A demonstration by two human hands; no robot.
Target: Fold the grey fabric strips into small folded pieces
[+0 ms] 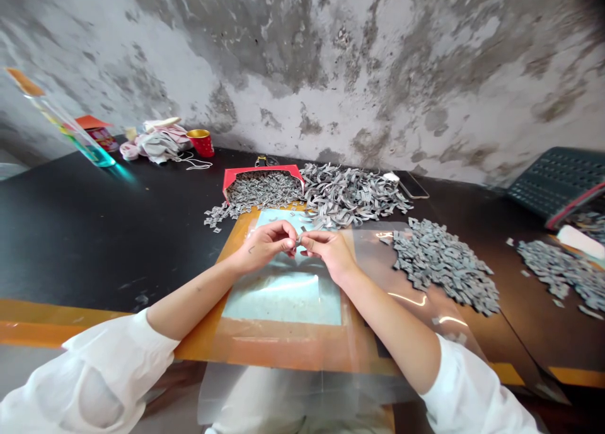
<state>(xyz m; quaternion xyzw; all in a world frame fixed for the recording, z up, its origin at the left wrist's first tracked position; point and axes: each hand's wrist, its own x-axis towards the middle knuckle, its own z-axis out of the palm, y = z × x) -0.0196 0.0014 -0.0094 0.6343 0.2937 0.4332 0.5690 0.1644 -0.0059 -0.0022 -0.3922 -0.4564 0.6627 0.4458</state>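
Small grey piece [299,239] pinched by L hand [268,244] & R hand [331,250] together, over pale-blue sheet [283,305] — held at fingertips prob. for fine control. Grey strips [352,193] heaped just beyond, red box [263,169] set w/ opening toward hands — both prob. kept close for easy reach.

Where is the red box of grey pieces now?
In the head view, the red box is at the far side of the black table, beyond the left hand, just left of the heap of grey strips.

Bright diffuse light, white glare on plastic sheet [347,317], stretched soft edges, dark upper-right corner
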